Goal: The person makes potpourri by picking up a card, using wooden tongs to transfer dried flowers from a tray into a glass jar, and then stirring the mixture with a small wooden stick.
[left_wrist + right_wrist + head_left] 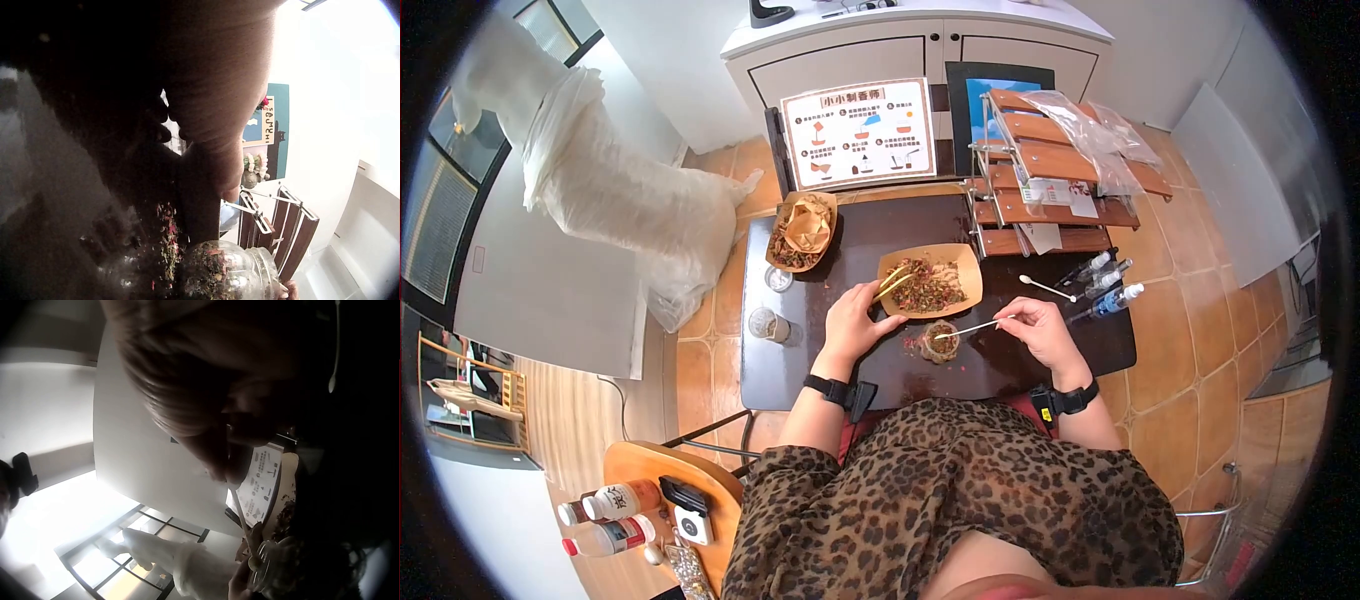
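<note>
The right hand pinches the end of a thin light spoon, whose other end is at the mouth of a small glass jar holding dried flakes. In the right wrist view the spoon slants from the fingertips to the jar's rim. Gold tweezers are held in the left hand, over the near left edge of a paper tray of dried petals and leaves. The left wrist view shows the jar lower right, loose flakes beside it.
Another paper tray with dried material stands back left, near a small clear dish and a glass jar. On the right are a white spoon and several small bottles. Behind stand an instruction sheet and a wooden rack.
</note>
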Tool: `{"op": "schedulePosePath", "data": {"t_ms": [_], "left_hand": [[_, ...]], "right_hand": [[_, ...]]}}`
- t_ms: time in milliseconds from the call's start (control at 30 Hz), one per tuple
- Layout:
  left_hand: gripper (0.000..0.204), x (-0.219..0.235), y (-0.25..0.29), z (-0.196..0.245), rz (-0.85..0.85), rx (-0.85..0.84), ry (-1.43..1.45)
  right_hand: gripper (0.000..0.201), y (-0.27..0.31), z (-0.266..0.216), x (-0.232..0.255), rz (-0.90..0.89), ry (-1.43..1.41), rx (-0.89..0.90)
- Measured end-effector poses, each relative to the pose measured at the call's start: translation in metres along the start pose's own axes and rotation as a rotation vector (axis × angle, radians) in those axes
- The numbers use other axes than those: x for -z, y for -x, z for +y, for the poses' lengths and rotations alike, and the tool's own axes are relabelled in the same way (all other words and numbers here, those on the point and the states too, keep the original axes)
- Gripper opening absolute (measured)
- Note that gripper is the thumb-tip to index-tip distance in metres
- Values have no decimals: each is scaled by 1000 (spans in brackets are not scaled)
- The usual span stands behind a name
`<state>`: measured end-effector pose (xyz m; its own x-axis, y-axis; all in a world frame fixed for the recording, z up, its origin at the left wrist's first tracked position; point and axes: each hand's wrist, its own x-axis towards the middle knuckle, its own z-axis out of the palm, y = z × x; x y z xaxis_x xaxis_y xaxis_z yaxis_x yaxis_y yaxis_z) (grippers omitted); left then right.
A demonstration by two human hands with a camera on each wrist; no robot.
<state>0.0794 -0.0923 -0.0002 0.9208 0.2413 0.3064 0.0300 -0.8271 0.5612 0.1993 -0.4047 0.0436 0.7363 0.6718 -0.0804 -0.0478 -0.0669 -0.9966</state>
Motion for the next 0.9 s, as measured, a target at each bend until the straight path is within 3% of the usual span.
{"op": "schedulePosePath", "data": {"t_ms": [133,233,333,433,567,733,833,900], "left_hand": [[64,1,0,1,-7,10,6],[64,1,0,1,7,-7,1],[64,0,0,0,16,-16,5],[64,0,0,0,20,-20,-4],[64,1,0,0,18,-10,11],[64,0,0,0,11,-4,7],[64,-1,0,0,11,-1,4],[64,0,0,1,8,0,9]], "right_hand": [[8,-1,4,1,-2,106,22],[11,-5,1,1,59,-18,52],[13,-15,-3,8,224,-9,-15],[15,-34,4,17,338,70,6],[16,-54,18,14,426,317,167],[16,-62,17,-5,413,546,151],[17,-68,17,-15,313,449,4],[18,-76,28,-20,275,366,36]]}}
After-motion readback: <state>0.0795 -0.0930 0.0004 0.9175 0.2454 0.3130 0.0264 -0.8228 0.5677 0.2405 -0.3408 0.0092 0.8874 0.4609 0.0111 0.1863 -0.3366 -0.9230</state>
